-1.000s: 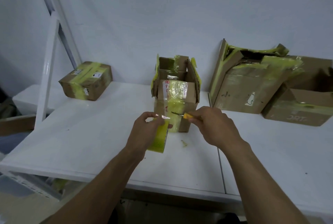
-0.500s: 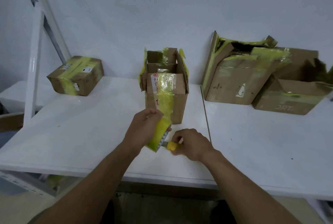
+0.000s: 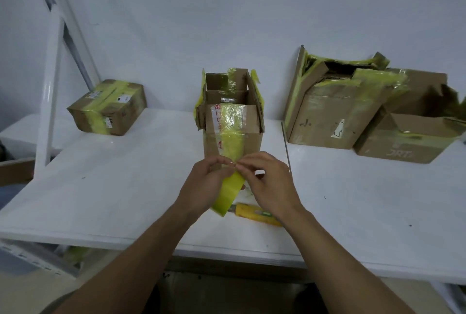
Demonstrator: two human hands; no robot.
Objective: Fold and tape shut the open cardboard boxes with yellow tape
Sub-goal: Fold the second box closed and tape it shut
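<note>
The left hand (image 3: 204,182) holds the roll (image 3: 228,195) of yellow tape, its fingers curled round it from the left side. Much of the roll is hidden behind this hand, and only a yellow band shows between the two hands. The right hand (image 3: 269,185) has thumb and forefinger narrowed to a pinch at the upper edge of the roll, where they touch the left fingertips. Whether a loose tape end is between them is too small to see.

Just beyond the fingertips stands the open box (image 3: 232,122), upright with its flaps up and a yellow strip down its near face. The lowest part of this face is covered by the hands. Below the right palm, toward the person, a yellow cutter (image 3: 254,214) lies on the table (image 3: 126,187), and its right end is hidden under the wrist. Well to the left of the fingers sits a taped box (image 3: 108,108). Well to the right are two torn boxes (image 3: 335,111) touching each other, the outer one cut off by the frame edge.
</note>
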